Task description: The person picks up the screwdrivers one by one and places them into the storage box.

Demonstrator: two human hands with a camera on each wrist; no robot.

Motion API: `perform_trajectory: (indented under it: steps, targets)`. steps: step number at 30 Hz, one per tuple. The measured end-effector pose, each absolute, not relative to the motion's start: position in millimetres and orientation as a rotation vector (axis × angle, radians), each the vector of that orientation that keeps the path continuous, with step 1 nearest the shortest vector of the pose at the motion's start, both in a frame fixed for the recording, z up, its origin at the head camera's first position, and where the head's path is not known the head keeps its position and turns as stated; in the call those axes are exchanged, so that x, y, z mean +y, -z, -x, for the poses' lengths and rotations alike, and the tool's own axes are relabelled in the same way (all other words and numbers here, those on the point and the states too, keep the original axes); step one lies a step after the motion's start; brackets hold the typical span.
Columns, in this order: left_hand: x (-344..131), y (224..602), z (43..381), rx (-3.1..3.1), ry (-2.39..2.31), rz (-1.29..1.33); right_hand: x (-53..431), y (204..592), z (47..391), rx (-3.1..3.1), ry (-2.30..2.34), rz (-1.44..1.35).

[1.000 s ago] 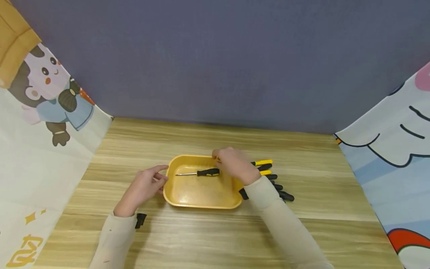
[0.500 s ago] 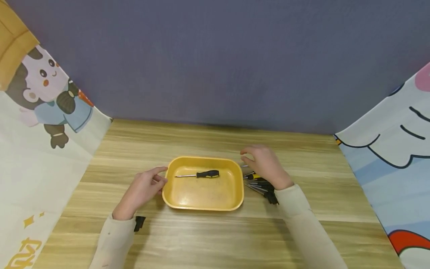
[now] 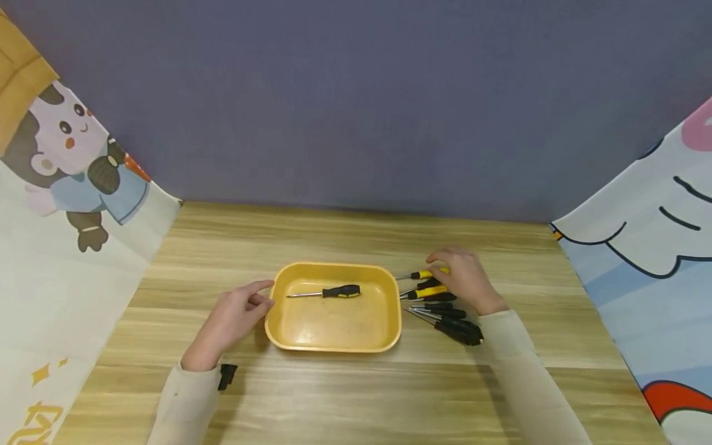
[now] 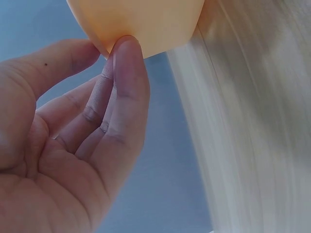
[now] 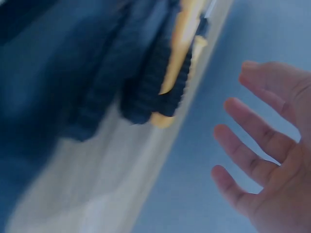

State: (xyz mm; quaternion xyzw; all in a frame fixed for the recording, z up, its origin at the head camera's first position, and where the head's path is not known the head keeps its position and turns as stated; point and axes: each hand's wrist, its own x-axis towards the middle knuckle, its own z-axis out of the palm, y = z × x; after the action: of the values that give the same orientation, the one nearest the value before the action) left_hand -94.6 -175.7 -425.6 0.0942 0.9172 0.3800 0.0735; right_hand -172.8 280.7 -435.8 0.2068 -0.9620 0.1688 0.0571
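Note:
A yellow rectangular tray stands on the table with a black-handled screwdriver lying in it. At the tray's left end my left hand touches the outside; in the left wrist view its thumb and fingertips meet the tray wall. To the right of the tray lie several screwdrivers, some with black handles, some yellow and black. My right hand is above the far handles, fingers spread and bent, holding nothing. In the right wrist view the handles are blurred and apart from the fingers.
The wooden table ends at a grey-blue wall panel at the back. Printed cloths with cartoon figures hang at the left and right. A small black piece shows by the left wrist.
My right hand has let go of the screwdriver in the tray and moved right to above the screwdriver group. The left hand has stayed at the tray's left end.

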Motion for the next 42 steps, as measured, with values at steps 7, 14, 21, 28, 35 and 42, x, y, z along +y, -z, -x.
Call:
perform_trajectory:
  steps: [7, 14, 21, 28, 35, 42]
  targets:
    - [-177.8, 426.9, 93.5, 2.759, -1.146, -0.274, 286.2, 450.4, 177.1, -3.002, -0.505, -0.573]
    - [-177.4, 425.8, 93.2, 2.752, -1.147, -0.261, 285.8, 456.5, 182.3, -3.067, -0.536, -0.580]
    - [-176.6, 426.2, 93.0, 2.755, -1.134, -0.257, 284.5, 459.4, 183.2, -3.109, -0.534, -0.584]
    - [-176.3, 426.2, 92.9, 2.751, -1.137, -0.261, 279.5, 457.2, 185.0, -3.120, -0.501, -0.601]
    - [-174.9, 426.2, 93.2, 2.752, -1.138, -0.259, 277.7, 460.0, 186.0, -3.100, -0.465, -0.595]
    - [-174.8, 425.3, 93.7, 2.751, -1.137, -0.258, 275.4, 451.4, 181.9, -2.954, -0.367, -0.626]
